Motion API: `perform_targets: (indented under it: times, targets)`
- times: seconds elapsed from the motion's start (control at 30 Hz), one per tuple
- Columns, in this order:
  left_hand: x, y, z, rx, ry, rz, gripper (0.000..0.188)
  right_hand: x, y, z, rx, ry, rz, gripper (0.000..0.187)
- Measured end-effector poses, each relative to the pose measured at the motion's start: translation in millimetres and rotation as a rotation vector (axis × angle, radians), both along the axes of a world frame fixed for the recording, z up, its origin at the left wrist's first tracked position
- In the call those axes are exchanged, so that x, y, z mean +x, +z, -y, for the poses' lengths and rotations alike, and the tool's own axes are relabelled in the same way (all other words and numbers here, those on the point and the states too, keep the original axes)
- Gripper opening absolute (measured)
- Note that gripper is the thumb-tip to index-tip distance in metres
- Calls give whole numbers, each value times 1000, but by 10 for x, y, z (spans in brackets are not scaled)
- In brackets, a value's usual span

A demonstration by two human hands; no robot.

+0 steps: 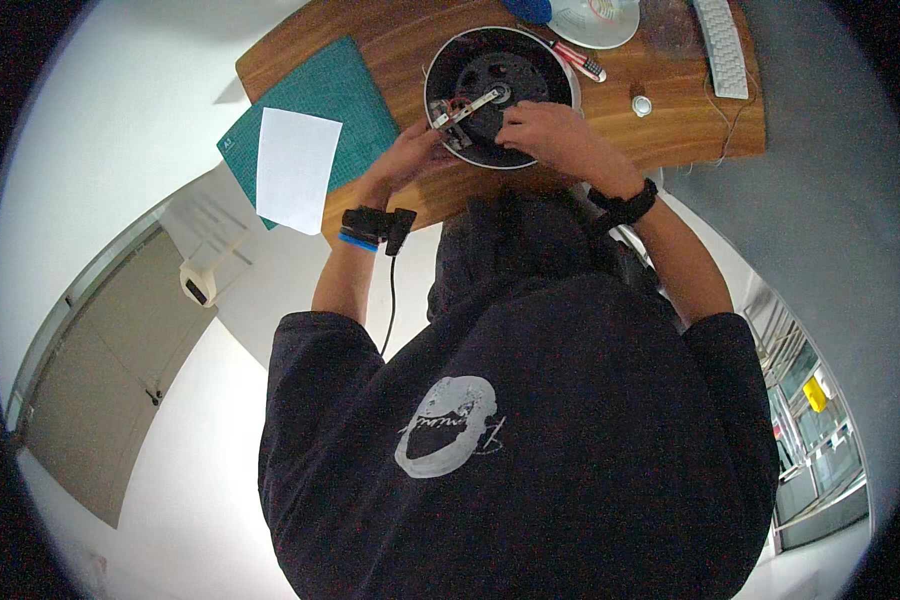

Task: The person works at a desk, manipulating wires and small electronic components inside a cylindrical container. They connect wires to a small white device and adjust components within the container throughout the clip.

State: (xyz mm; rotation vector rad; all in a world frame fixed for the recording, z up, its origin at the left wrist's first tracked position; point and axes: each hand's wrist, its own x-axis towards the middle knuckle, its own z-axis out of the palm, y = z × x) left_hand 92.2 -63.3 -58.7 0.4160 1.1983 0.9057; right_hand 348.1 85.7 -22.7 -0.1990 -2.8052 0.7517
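On the wooden table stands a round black housing (505,155) with a white rim, its inside exposed. A pale narrow bar (475,104) runs from its centre hub to the left side, where red wires and small metal parts (454,130) sit. My left hand (408,157) grips the housing's left rim, some fingers hidden by the edge. Over the right part of the housing, my right hand (548,132) has its fingers bent and drawn together, with the tips pointing inward. Whatever lies between them is too small to make out.
A green cutting mat (355,85) carrying a white sheet of paper (298,170) lies left. Beyond the housing are a white disc-shaped cover (598,22), a blue object (530,9) and a striped-handled tool (580,62). Rightward are a small round white piece (642,105) and a white keyboard (722,50).
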Motion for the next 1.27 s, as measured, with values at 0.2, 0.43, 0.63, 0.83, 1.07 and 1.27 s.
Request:
perform_targets:
  times: [0.2, 0.43, 0.63, 0.83, 1.07, 1.27]
  targets:
    - [42, 96, 4, 39, -24, -45, 46, -14, -56, -3, -62, -45, 30, 13]
    - [13, 96, -10, 57, -58, -157, 40, -126, 167, -74, -156, -81, -7, 13]
    - [-34, 49, -50, 18, -79, -164, 39, -325, -36, -74, -114, -26, -120, 15]
    - [38, 216, -106, 12, 9, -94, 49, -453, 31, 13, -194, 5, -4, 17]
    - [117, -54, -128, 283, 11, -271, 55, -589, -125, 24, -5, 110, 161, 15]
    - [35, -153, -154, 119, -6, -256, 68, -571, 127, -31, 361, 332, 152, 17]
